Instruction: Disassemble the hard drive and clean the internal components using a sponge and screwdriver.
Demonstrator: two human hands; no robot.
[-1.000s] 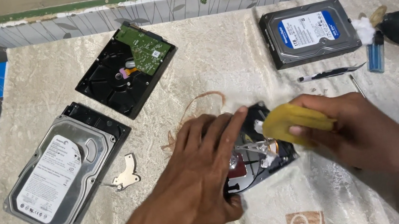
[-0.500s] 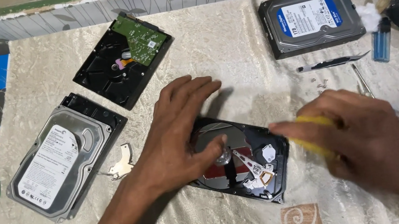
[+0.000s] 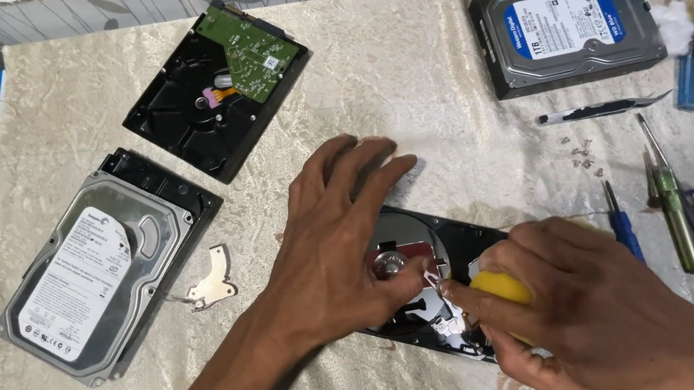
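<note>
An opened hard drive (image 3: 456, 238) with a shiny platter lies at the table's front centre. My left hand (image 3: 336, 243) rests flat on it, fingers spread, thumb beside the platter hub. My right hand (image 3: 569, 308) grips a yellow-handled tool (image 3: 501, 287) whose tip is at the small metal arm parts next to the platter. Most of the drive's near side is hidden under both hands.
A silver-lidded drive (image 3: 93, 263) and a loose metal bracket (image 3: 212, 281) lie left. A drive with a green circuit board (image 3: 219, 90) sits at the back, a blue-labelled drive (image 3: 566, 26) back right. Screwdrivers (image 3: 668, 200), small screws (image 3: 582, 153), tweezers (image 3: 602, 108), a lighter (image 3: 691, 71) lie right.
My right hand moved left with the yellow tool onto the open drive. My left hand stayed pressed on the drive, shifting slightly.
</note>
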